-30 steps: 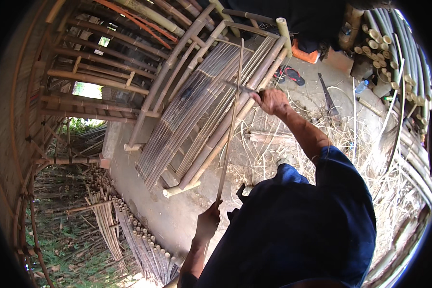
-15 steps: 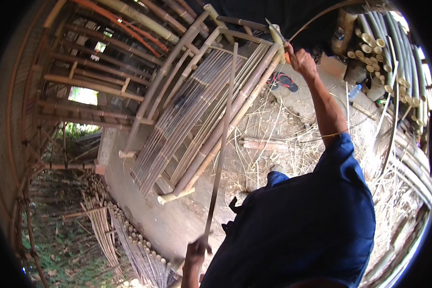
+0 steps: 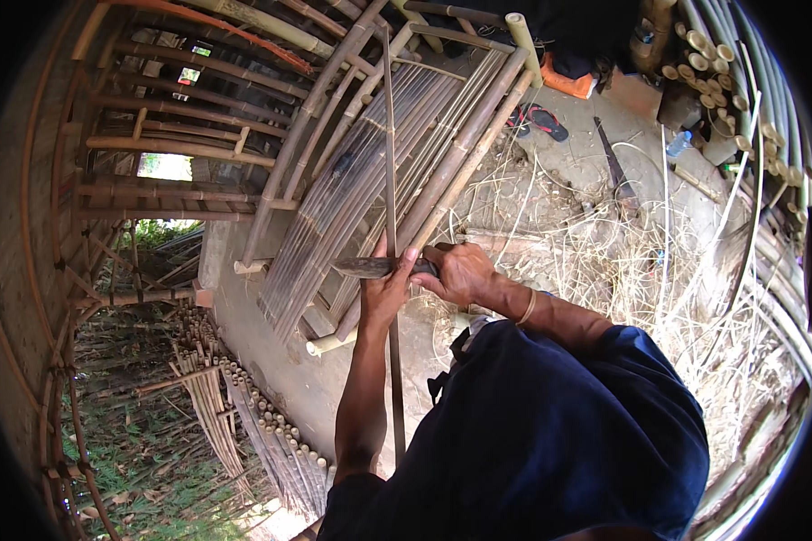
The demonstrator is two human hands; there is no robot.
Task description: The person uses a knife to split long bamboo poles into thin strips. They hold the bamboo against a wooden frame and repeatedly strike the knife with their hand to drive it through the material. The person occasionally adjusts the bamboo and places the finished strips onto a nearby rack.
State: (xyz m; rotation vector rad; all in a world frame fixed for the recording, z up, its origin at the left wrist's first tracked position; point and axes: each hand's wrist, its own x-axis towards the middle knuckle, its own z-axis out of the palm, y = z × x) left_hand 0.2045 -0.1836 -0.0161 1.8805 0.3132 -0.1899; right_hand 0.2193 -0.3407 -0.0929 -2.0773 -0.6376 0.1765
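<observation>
Bamboo strip (image 3: pixel 390 144) ran through the left hand (image 3: pixel 384 293), which was clasped around it. Just right of it, the right hand (image 3: pixel 465 273) clenched a knife (image 3: pixel 363 268).

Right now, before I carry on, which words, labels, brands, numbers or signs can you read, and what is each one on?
None can be read.
Knife blade in the right hand: no legible marking.
Bamboo strip at the left hand: no lettering visible.
Blue-tinted bottle: too small to tell if it carries print.
Orange item: no legible text.
</observation>
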